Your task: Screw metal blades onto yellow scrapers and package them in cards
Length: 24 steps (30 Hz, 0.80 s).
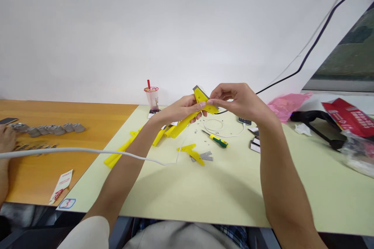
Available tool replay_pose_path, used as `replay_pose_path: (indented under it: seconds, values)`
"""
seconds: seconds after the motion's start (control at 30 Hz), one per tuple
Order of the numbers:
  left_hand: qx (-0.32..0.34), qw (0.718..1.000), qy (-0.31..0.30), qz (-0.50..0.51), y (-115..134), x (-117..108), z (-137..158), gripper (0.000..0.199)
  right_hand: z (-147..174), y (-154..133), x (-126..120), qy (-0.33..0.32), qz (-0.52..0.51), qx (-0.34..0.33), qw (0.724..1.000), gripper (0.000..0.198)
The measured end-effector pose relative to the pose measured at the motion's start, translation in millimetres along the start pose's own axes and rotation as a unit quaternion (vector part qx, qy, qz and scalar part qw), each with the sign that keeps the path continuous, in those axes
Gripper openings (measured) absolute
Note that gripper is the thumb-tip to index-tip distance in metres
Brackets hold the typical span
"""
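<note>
A yellow scraper [201, 95] with a grey blade along its top edge is held up over the table, its handle slanting down to the left. My left hand [183, 106] is closed around it where handle and head meet. My right hand [238, 99] pinches the right end of the head with thumb and fingers; anything small between the fingertips is hidden. Below lie a loose yellow scraper head piece [191, 151], several grey blades [208, 157] and a green-and-yellow screwdriver [219, 141]. More yellow scraper parts [115, 157] rest beyond my left forearm.
Tiny dark bits, perhaps screws [196, 131], dot the pale tabletop [187, 198]. A drink cup [152, 98] stands at the back. A white cable [122, 153] crosses the foreground. Bags [289, 106] lie right. Left, a person's hand [7, 139] is near grey objects [58, 130].
</note>
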State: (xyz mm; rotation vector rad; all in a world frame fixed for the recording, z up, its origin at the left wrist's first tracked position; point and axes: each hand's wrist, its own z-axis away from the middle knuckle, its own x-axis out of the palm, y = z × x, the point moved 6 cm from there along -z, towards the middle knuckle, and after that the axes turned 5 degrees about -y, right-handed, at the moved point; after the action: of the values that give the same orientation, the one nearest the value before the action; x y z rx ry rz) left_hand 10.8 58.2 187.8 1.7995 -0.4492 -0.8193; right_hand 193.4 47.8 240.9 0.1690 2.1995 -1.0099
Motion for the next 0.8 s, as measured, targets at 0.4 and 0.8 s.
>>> replay_pose_path:
  seconds: [0.4, 0.8]
  values:
    - [-0.002, 0.998, 0.033, 0.050, -3.8, -4.6, 1.9, 0.039, 1.2, -1.1, 0.8, -0.012, 0.012, 0.004, 1.000, 0.049]
    - [-0.003, 0.996, 0.011, 0.089, -6.4, -5.7, 0.0, 0.038, 1.6, -2.4, 0.6, -0.003, 0.017, 0.001, 1.000, 0.052]
